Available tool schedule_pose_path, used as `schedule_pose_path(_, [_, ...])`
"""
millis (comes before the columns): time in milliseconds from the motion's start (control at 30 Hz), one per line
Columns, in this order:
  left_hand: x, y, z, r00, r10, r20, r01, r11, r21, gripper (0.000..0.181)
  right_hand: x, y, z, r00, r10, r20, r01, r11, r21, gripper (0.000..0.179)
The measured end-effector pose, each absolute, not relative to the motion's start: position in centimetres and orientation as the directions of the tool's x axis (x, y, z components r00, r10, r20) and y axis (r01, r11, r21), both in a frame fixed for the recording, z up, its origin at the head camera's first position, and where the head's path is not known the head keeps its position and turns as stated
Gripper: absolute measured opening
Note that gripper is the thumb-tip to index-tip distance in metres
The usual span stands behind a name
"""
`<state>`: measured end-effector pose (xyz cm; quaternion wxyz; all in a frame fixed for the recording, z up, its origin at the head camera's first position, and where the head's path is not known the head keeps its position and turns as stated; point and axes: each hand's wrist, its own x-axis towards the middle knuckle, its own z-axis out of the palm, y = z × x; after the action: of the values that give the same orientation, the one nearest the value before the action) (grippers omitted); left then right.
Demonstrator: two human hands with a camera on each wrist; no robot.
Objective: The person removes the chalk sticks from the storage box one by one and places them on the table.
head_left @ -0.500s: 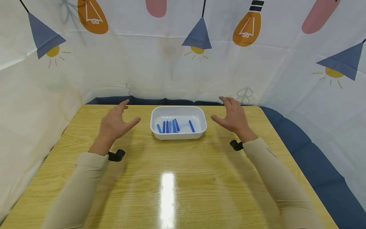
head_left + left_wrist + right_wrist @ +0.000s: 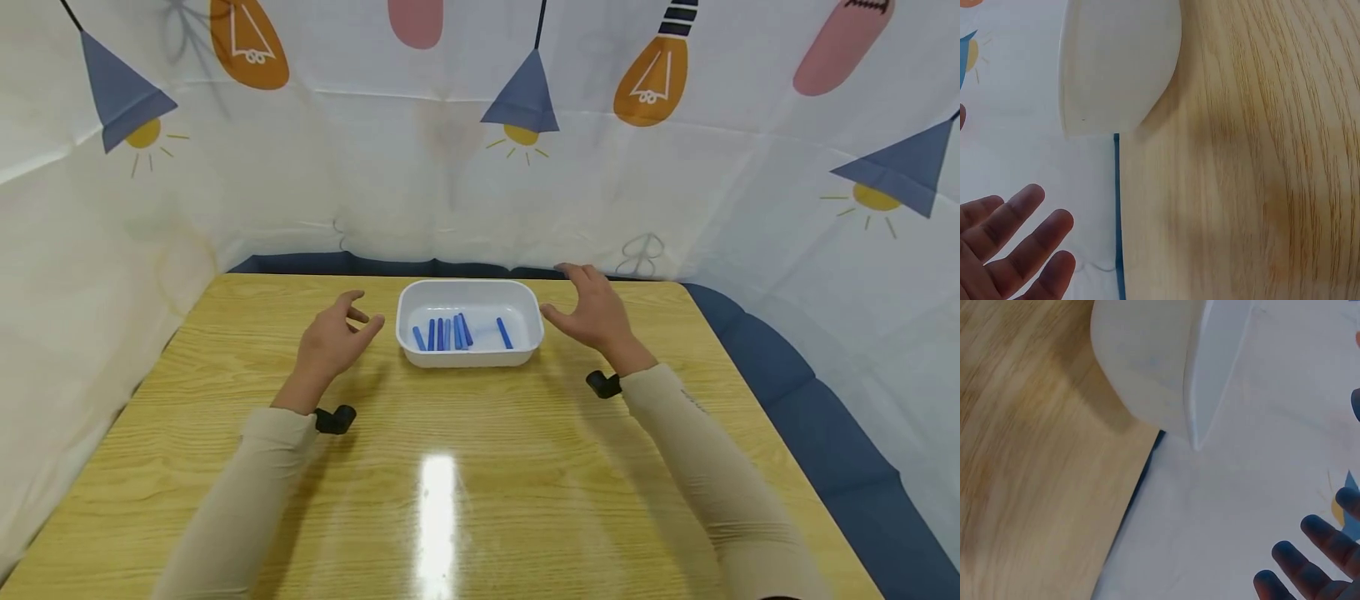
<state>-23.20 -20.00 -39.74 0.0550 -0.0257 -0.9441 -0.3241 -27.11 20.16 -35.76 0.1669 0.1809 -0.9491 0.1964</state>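
Observation:
A white plastic tray point(image 2: 469, 358) stands near the table's far edge, with several short blue sticks point(image 2: 440, 334) lying in it. Most of the sticks are grouped at the left; a single blue stick point(image 2: 504, 332) lies apart on the right. My left hand point(image 2: 330, 340) is held just left of the tray, fingers loosely bent and holding nothing. On the other side, my right hand point(image 2: 596, 315) is spread with its thumb close to the tray's right rim; whether it touches I cannot tell. Both wrist views show the tray's outer wall point(image 2: 1119, 62) and empty fingers.
The wooden table point(image 2: 375, 467) stretches from the tray toward me. Behind it hangs a white printed curtain point(image 2: 375, 183) with lamp and bulb pictures. Dark blue fabric point(image 2: 795, 383) runs along the right edge. A black wrist camera point(image 2: 335, 419) sits on the left wrist.
Both hands have moved inward toward the tray, the left one to the right and slightly nearer me, the right one to the left. The tray and sticks have stayed in place.

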Motion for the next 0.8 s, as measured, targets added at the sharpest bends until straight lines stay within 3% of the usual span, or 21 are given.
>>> schedule_pose_path(367, [-23.9, -18.9, -40.3, -0.995, -0.016, 0.098, 0.055, 0.740, 0.671, 0.064, -27.8, 17.7, -36.5, -0.919, -0.231, 0.320, -0.369, 0.791, -0.488, 0.056])
schedule_pose_path(800, [-25.4, -16.6, -41.6, -0.995, -0.069, 0.066, -0.001, 0.698, 0.716, 0.057, -29.3, 14.1, -38.3, -0.949, -0.224, 0.223, -0.311, 0.788, -0.532, 0.041])
